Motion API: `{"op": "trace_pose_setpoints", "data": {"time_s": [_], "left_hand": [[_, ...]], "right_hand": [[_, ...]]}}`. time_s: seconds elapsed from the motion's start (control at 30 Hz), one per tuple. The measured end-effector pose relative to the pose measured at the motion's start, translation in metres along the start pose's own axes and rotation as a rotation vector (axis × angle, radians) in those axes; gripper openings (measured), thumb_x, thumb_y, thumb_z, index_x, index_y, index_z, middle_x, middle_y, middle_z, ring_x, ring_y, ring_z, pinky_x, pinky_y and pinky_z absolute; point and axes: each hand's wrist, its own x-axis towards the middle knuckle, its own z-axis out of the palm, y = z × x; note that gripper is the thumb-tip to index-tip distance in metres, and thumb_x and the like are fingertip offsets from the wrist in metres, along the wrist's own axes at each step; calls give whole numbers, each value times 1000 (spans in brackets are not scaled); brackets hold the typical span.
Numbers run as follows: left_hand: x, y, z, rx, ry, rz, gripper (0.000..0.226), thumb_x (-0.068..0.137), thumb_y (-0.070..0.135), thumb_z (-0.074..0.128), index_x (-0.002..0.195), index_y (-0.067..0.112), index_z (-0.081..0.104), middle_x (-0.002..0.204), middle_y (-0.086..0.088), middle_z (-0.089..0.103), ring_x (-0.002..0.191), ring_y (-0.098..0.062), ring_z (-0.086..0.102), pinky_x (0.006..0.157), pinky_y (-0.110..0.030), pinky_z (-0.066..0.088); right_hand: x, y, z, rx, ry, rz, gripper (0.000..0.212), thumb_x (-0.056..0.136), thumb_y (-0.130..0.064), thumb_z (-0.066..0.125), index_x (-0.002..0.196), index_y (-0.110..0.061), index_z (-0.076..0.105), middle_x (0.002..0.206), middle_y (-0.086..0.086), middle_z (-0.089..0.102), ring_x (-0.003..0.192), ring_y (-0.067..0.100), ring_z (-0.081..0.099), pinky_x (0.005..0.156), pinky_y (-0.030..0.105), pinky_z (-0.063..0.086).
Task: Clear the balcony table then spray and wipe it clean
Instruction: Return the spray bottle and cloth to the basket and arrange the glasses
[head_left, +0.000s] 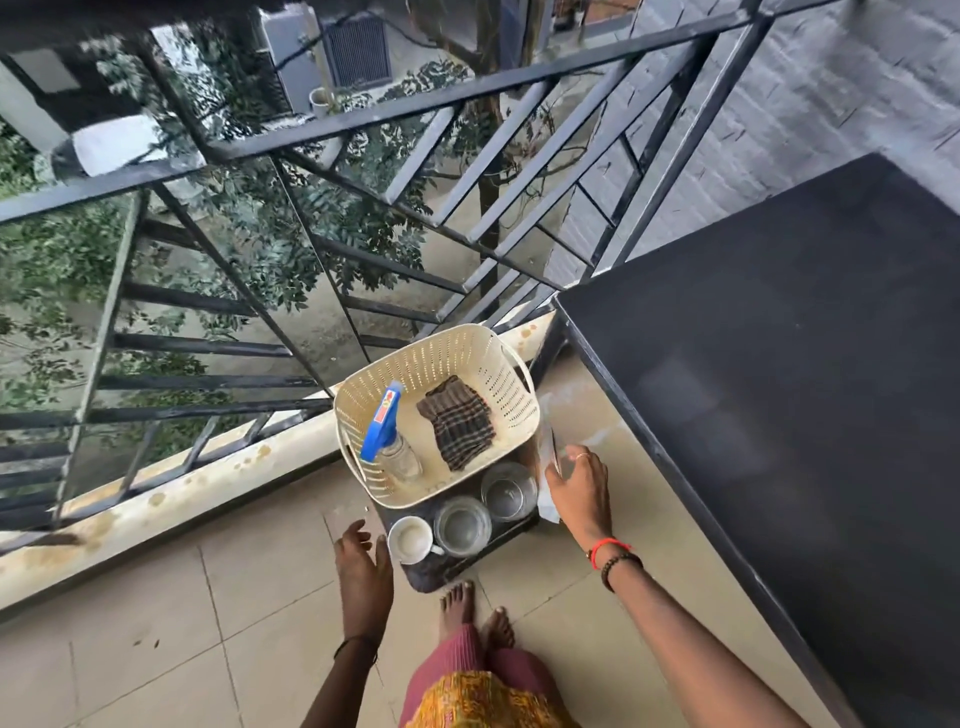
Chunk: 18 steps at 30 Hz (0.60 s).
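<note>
Resting in the basket (457, 348), the cloth (460, 421) lies near the right hand (579, 488).

Beige floor tiles (130, 649) meet a stained low curb (208, 480) under a dark metal railing (208, 383). At right stands a black bench (779, 389) beside a grey wall (857, 93), perhaps brick. Trees (249, 249) beyond, soft daylight.

table (779, 364) cut off right, held item (546, 441) blurred

Soft, even daylight with faint shadows; wide-angle distortion bends the railing (363, 119) at eleven o'clock, slight blur throughout, dull sheen on the table (779, 364) at three o'clock.
</note>
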Motion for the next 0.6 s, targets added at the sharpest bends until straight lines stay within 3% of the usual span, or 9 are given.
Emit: {"op": "trace_pose_setpoints", "data": {"time_s": [0.13, 0.23, 0.4, 0.5, 0.6], "left_hand": [[16, -13, 16, 68, -123, -144, 47, 95, 12, 55, 136, -8, 41, 129, -31, 42, 109, -44, 55, 100, -43, 40], [22, -24, 24, 198, -198, -139, 42, 95, 10, 55, 130, -11, 47, 121, -35, 52, 110, -47, 53, 95, -42, 40], [28, -34, 25, 304, -250, -51, 13, 90, 10, 61, 88, -3, 63, 91, -28, 67, 88, -43, 61, 68, -37, 38], [32, -32, 24, 301, -244, -67, 24, 91, 13, 59, 68, 8, 58, 75, -22, 68, 78, -39, 62, 62, -36, 37], [34, -25, 20, 285, -251, -74, 41, 93, 11, 54, 53, 16, 53, 52, -6, 61, 57, -24, 60, 52, -27, 39]], "right_hand": [[21, 9, 16, 6, -118, 130, 57, 83, -39, 63, 122, 1, 53, 121, 20, 59, 115, 34, 52, 95, 36, 43], [34, 7, 26, 4, -149, 179, 68, 82, -49, 63, 123, 4, 50, 124, 24, 57, 117, 36, 52, 95, 38, 43], [50, -1, 35, 0, -196, 242, 60, 79, -53, 64, 106, 0, 57, 115, 24, 62, 107, 38, 58, 83, 38, 48], [54, -2, 38, -11, -236, 276, 50, 78, -41, 70, 105, -1, 58, 113, 22, 64, 104, 36, 60, 77, 34, 46], [57, -3, 37, -4, -252, 294, 48, 77, -36, 72, 106, -1, 59, 113, 21, 64, 103, 36, 60, 77, 33, 47]]}}
